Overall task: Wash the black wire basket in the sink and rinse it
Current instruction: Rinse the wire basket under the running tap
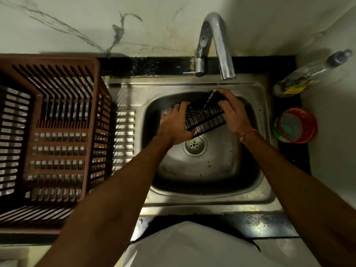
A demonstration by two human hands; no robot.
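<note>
From the head camera, both hands meet over the far half of the sink (250, 191), holding the black wire basket (205, 118) between them. The left hand (176, 125) grips the basket's near left end, fingers curled over its rim and thumb side underneath, while the right hand (234, 110) clasps the far right end with its fingers wrapped round the wires. Held this way, one hand at each end, the basket hangs tilted above the basin instead of resting on the bottom, probably so that water can run through the mesh and drop away. A thin stream (211, 95) from the tap (217, 45) falls just in front of the right hand's fingers and lands on the basket's upper part, which suggests rinsing is under way. The drain (194, 145) lies directly below the left hand's wrist, open to take the runoff. Well to the left of the left forearm stands a brown slatted crate (57, 132), a likely place for drying. Beyond the right hand, on the counter, are a lying bottle (308, 74) and a red-rimmed tub (295, 125), both untouched.
</note>
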